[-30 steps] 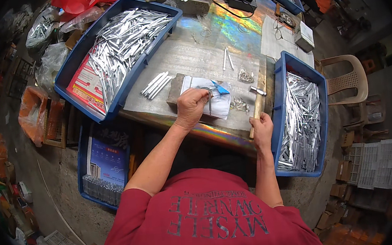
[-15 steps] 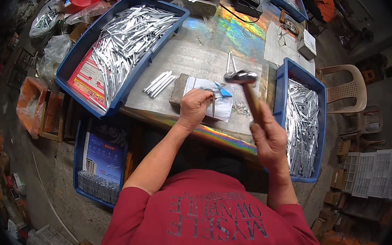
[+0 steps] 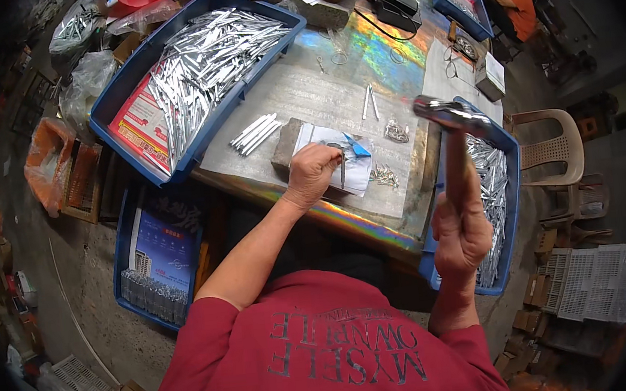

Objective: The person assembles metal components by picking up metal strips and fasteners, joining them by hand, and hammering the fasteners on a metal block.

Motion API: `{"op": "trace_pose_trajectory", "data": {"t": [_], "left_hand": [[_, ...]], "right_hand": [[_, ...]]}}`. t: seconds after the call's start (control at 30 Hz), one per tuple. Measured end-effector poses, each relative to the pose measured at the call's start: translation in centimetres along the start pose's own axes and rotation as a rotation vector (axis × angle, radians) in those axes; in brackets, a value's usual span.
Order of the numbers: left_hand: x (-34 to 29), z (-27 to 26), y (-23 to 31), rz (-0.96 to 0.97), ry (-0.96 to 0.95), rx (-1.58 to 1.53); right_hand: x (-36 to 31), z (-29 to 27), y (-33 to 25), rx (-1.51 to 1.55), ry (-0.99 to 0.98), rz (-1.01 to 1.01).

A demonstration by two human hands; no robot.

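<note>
My right hand (image 3: 464, 234) is wrapped round the wooden handle of a hammer (image 3: 457, 163), raised over the right part of the table. Over the block, my left hand (image 3: 314, 171) pinches a slim dark metal piece (image 3: 343, 167), its lower end against white paper (image 3: 359, 180). The paper covers the top of a grey block (image 3: 287, 147), and a scrap of blue (image 3: 357, 146) lies on it. Small metal parts (image 3: 384, 176) are scattered just right of the paper. Several silver rods (image 3: 256, 134) lie side by side left of the block.
A large blue bin (image 3: 181, 159) of silver rods stands at the left; another blue bin (image 3: 515, 168) of metal pieces is at the right. A V-shaped silver piece (image 3: 369, 102) and a small heap of metal parts (image 3: 396, 131) lie beyond the block. Farther right is a chair (image 3: 560, 143).
My right hand has lifted the hammer up and to the right, away from the block. My left hand stays in place with its pinch on the dark metal piece.
</note>
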State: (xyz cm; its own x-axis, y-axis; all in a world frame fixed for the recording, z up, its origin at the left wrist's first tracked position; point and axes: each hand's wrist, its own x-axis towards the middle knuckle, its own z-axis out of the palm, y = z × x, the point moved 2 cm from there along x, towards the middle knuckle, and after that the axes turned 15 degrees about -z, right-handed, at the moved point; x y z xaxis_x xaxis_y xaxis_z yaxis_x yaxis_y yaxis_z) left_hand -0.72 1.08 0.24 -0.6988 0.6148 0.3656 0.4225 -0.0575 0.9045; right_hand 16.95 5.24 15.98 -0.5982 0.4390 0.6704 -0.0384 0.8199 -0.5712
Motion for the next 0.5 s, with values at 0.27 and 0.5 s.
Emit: {"op": "trace_pose_trajectory", "data": {"t": [0.27,0.5], "left_hand": [[-0.3,0.3,0.3,-0.014,-0.006,0.086],[0.1,0.2,0.4,-0.029,-0.027,0.015]], "right_hand": [[-4.0,3.5,5.3,-0.171,-0.396,-0.046],[-5.4,2.4,8.8,0.387,0.099,0.621]]}}
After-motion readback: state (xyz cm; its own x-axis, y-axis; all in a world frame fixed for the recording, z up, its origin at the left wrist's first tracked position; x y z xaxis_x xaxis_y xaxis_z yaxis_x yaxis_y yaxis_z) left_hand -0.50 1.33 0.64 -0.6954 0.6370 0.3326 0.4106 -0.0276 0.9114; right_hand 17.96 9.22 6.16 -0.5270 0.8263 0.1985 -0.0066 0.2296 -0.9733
